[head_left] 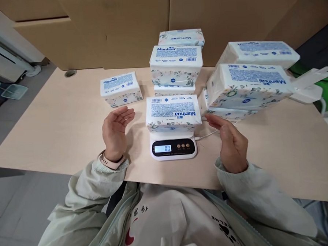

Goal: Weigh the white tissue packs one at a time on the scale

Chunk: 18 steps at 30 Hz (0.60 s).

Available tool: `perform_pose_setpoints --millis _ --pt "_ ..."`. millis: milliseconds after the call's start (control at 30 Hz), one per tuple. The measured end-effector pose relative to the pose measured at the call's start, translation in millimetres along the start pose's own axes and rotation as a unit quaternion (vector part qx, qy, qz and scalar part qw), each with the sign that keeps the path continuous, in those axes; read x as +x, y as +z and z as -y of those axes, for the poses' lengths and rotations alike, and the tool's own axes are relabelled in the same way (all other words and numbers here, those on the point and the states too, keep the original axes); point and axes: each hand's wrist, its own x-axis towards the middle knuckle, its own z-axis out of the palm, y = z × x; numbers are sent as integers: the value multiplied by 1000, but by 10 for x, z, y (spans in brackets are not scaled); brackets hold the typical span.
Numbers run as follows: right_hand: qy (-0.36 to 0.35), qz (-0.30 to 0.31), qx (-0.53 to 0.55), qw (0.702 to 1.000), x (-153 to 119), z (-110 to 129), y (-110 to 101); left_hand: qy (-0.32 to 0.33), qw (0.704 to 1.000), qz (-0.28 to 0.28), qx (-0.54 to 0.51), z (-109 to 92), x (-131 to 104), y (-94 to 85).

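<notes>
The single view looks from the person's head, forward and steeply down across the desk [56,121], near enough that the shirt [165,211] meets the bottom edge. The left hand [116,131] and right hand [232,143] flank its middle; cardboard [120,29] spans the top, and floor [42,210] shows at left.

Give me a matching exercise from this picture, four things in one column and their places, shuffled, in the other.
1. Scale
2. Wristband
3. Cardboard
4. White cable

A. Behind the table
B. Joined to the scale's right side
C. Under a Manhua pack
D. Around the wrist of the left hand

Pairs: 1-C, 2-D, 3-A, 4-B
</notes>
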Motion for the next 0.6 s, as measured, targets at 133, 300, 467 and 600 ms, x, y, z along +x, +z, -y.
perform_pose_setpoints --millis 133,300,467,600 --pt "15 -12 3 1000 5 30 2 -26 999 33 -6 -10 -66 16" --pt "16 -7 10 1000 13 23 -9 -31 998 46 -1 -5 -73 19" --pt "11 -4 11 1000 10 23 -14 -32 999 42 -2 -25 -73 13" --pt "17 -1 5 1000 7 42 -17 -37 999 38 5 -38 -73 14"
